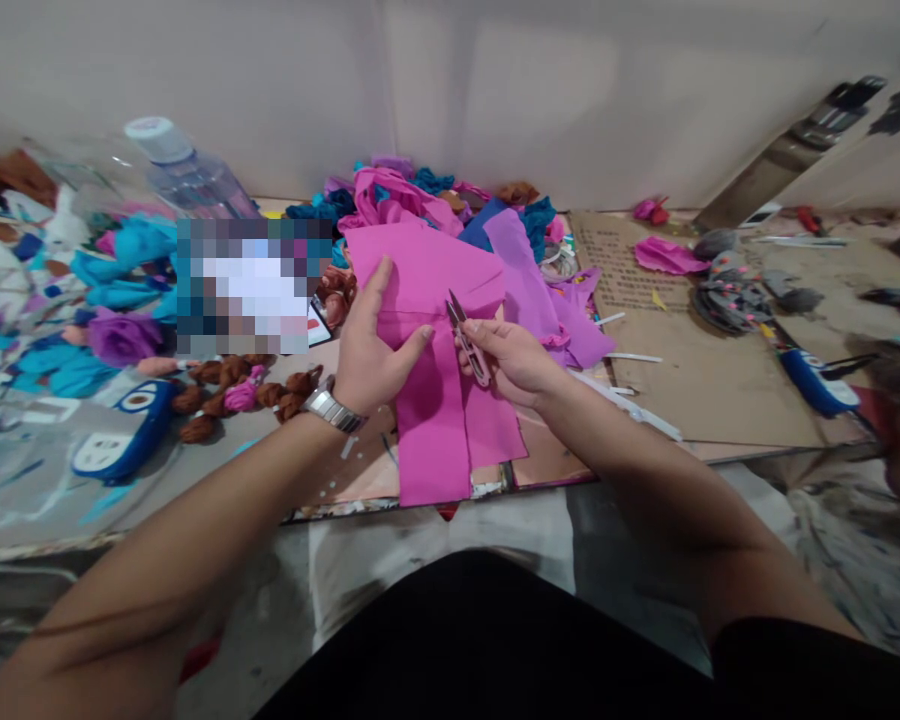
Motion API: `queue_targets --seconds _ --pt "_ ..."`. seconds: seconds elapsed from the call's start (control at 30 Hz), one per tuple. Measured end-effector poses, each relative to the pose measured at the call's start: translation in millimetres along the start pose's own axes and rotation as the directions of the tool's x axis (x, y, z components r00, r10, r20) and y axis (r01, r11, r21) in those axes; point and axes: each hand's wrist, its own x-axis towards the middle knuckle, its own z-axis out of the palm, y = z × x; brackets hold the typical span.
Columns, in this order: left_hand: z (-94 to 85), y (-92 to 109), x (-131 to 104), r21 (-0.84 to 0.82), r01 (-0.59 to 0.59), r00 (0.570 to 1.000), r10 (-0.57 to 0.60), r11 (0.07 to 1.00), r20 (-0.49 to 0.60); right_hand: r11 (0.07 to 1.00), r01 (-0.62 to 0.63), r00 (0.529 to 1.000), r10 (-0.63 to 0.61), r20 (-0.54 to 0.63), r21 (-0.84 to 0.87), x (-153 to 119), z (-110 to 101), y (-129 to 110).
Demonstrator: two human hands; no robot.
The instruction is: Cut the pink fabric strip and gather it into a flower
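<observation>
A bright pink crepe-paper sheet (427, 268) lies in front of me, with long strips (433, 430) reaching toward the table's front edge. My left hand (379, 345), a metal watch on its wrist, rests on the sheet's left part with thumb and index finger spread; its other fingers are mostly hidden. In my right hand (514, 358) is a pair of pink-handled thread snips (474, 350), blades pointing up and away. Their tips are over the paper near the top of the strips. Purple crepe paper (529, 290) lies just right of the pink sheet.
Crumpled coloured paper (405, 195) is heaped behind the sheet. To the left are a clear bottle (195, 180), a phone partly blurred out, brown twisted pieces (217, 385) and a blue case (131, 430). Cardboard (645, 370) on the right bears white sticks (634, 357) and another blue case (817, 380).
</observation>
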Motion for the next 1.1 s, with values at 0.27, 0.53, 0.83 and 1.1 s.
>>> queue_targets --seconds 0.27,0.53,0.83,1.1 --pt "0.8 7.9 -2.9 0.040 -0.077 0.997 0.076 0.996 0.023 1.000 -0.003 1.000 0.003 -0.014 -0.005 2.4 -2.0 2.7" --pt "4.6 13.2 -6.1 0.042 -0.094 0.995 0.092 0.995 0.047 1.000 0.022 0.999 -0.021 -0.041 0.009 3.9 0.8 4.8" --pt "5.3 17.5 -7.9 0.059 -0.078 0.996 0.074 0.995 0.053 0.998 0.055 0.998 -0.054 -0.032 0.025 6.7 -0.5 9.8" --pt "6.6 19.1 -8.0 0.065 -0.086 0.996 0.084 0.994 0.041 0.999 0.049 0.998 -0.049 -0.039 0.007 7.0 0.0 11.3"
